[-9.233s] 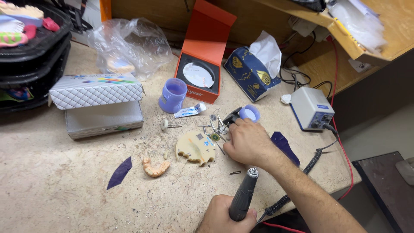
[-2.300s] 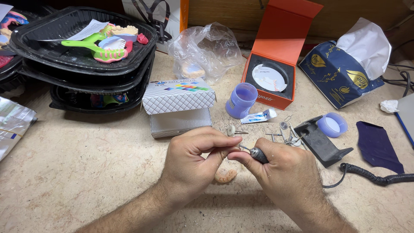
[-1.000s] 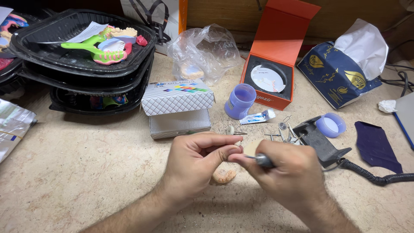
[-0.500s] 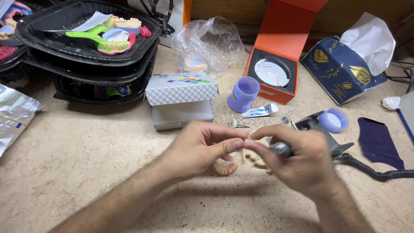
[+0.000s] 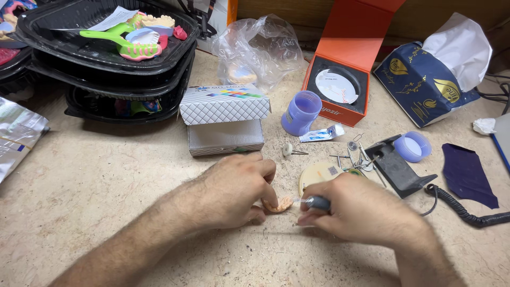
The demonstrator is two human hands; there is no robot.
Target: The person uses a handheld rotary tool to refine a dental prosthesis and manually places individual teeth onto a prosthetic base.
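— What have your hands got hold of?

— My left hand (image 5: 234,188) is curled down onto the bench (image 5: 106,175), fingers closed around a small pinkish dental piece (image 5: 279,204) that lies on the surface near the middle of the front edge. Only its end peeks out beside my thumb. My right hand (image 5: 361,210) is wrapped shut around a grey handpiece (image 5: 317,202), and its thin tip points left, right at the pink piece; whether it touches I cannot tell.

— And what lies around them?

— Just behind my right hand sits a pale round disc (image 5: 319,172), partly hidden by my knuckles, with a scatter of small metal burs (image 5: 353,154) beside it. Further toward the back edge stand a lilac cup (image 5: 301,112) and an open orange box (image 5: 345,74). A white quilted box (image 5: 224,119) sits behind my left hand, and stacked black trays (image 5: 106,69) fill the back left corner. A coiled black cord (image 5: 462,212) runs off toward the right edge.
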